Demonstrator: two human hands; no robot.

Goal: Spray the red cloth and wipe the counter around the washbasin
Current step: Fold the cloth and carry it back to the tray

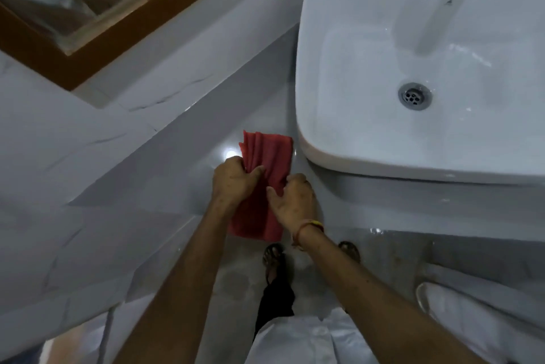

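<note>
The red cloth (267, 154) lies folded on the grey counter (188, 163), just left of the white washbasin (368, 154). My left hand (234, 179) grips the cloth's left side, fingers bunched into the fabric. My right hand (293, 200) grips its right side, close to the basin's front left corner. The cloth's near end hangs over the counter's front edge, partly hidden by my forearms. No spray bottle is in view.
A chrome tap (442, 1) rises over the basin and a drain (415, 96) sits in its bowl. A wood-framed mirror (97, 39) is on the marble wall at the upper left. Below the counter edge are my sandalled feet (272, 260) on the floor.
</note>
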